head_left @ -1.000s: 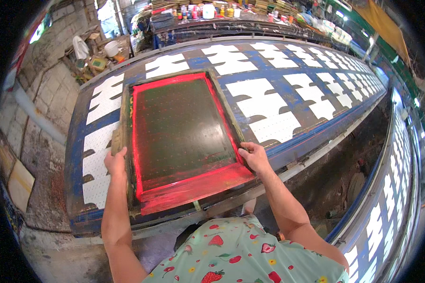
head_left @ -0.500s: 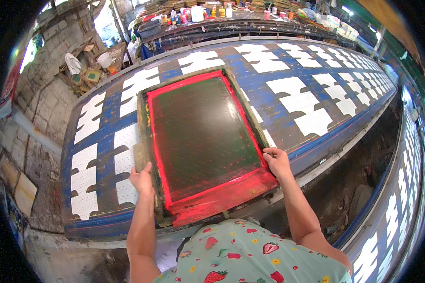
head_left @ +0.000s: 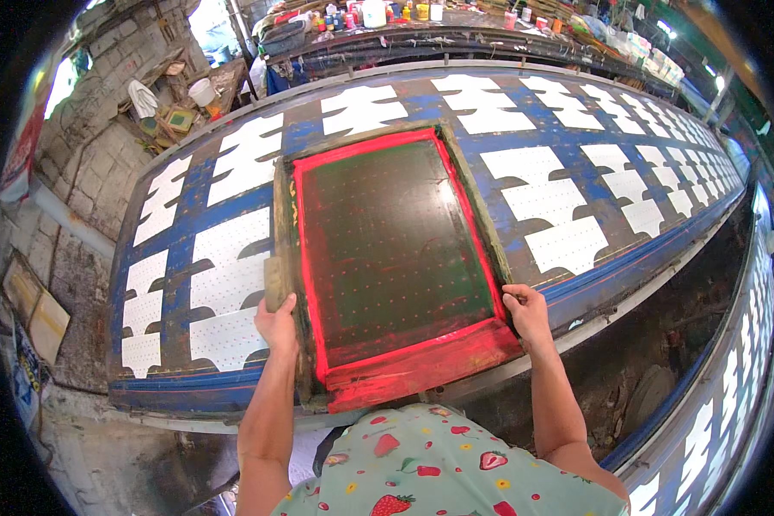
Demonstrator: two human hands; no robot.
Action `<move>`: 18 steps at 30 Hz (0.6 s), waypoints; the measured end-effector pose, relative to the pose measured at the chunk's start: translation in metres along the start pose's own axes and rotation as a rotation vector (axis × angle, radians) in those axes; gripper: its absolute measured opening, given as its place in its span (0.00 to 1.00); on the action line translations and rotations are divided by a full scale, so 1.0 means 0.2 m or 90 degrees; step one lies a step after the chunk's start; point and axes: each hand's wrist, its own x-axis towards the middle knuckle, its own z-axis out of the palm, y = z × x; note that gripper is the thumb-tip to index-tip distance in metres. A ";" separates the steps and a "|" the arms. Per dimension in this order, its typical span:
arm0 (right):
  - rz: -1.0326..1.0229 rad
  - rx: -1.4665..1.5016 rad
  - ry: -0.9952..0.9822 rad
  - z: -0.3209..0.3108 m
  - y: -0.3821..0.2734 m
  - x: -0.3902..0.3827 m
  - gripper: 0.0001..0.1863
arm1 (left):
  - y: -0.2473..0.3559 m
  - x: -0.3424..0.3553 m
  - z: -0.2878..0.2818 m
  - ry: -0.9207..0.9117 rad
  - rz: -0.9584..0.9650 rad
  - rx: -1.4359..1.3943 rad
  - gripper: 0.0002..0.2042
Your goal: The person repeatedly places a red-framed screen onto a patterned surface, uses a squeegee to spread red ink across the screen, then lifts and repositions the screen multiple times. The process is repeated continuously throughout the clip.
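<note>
A framed printing screen (head_left: 396,241) with dark green mesh, red-stained borders and a worn wooden frame lies over the near side of the long table (head_left: 168,391). My left hand (head_left: 277,323) is closed on the screen's left side, beside a short wooden block (head_left: 274,283) on that edge. On the opposite side, the fingers of my right hand (head_left: 527,314) pinch the frame near its lower corner. Rows of small dots show on the mesh. White cut fabric pieces (head_left: 228,288) with small dots lie left of the screen; what is under it is mostly hidden.
More white cut pieces (head_left: 550,202) run in rows along the blue and brown tabletop. Behind stands a bench (head_left: 353,43) crowded with paint tubs. A second long table (head_left: 705,430) with white pieces is at the right, across a dark gap. A block wall (head_left: 77,189) rises at left.
The screen has shifted right relative to the view and sits straighter, with both hands still on it. Dotted pieces left of it are more exposed. The dots on the mesh show more clearly.
</note>
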 end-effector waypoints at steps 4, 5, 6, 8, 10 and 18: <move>0.005 -0.025 -0.004 -0.06 0.08 0.03 0.15 | -0.01 -0.04 0.06 -0.002 0.006 0.048 0.18; -0.032 -0.020 -0.009 -0.07 0.08 0.02 0.16 | -0.02 -0.04 0.06 -0.006 0.010 0.056 0.18; -0.047 -0.030 -0.010 -0.07 0.06 0.00 0.18 | -0.02 -0.04 0.06 -0.003 0.009 0.077 0.18; -0.157 -0.176 0.010 -0.05 -0.01 -0.07 0.21 | -0.05 -0.02 0.05 -0.010 0.013 0.088 0.18; -0.364 -0.447 0.062 -0.02 -0.12 -0.22 0.24 | -0.08 0.00 0.04 -0.017 0.003 0.110 0.18; -0.613 -0.450 -0.382 0.20 -0.41 -0.56 0.25 | -0.18 0.02 0.04 -0.020 0.034 0.153 0.18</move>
